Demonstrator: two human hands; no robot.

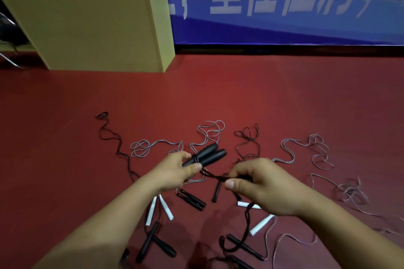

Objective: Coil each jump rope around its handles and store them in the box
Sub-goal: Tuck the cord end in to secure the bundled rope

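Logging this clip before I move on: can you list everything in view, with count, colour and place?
Held handles: two, black, together in the left hand, cord wrapped round them.
Dark cord: one, dark, stretched between the hands.
White handles: four seen, on the floor below the hands, two left and two right.
Black handles: several, on the floor, centre and bottom.
Loose ropes: several, grey and dark, tangled on the floor.
Box: one, pale yellow, top left.
Banner: one, blue with white characters, behind.
Floor: red.
Left hand: grips the held handles.
Right hand: pinches the dark cord.
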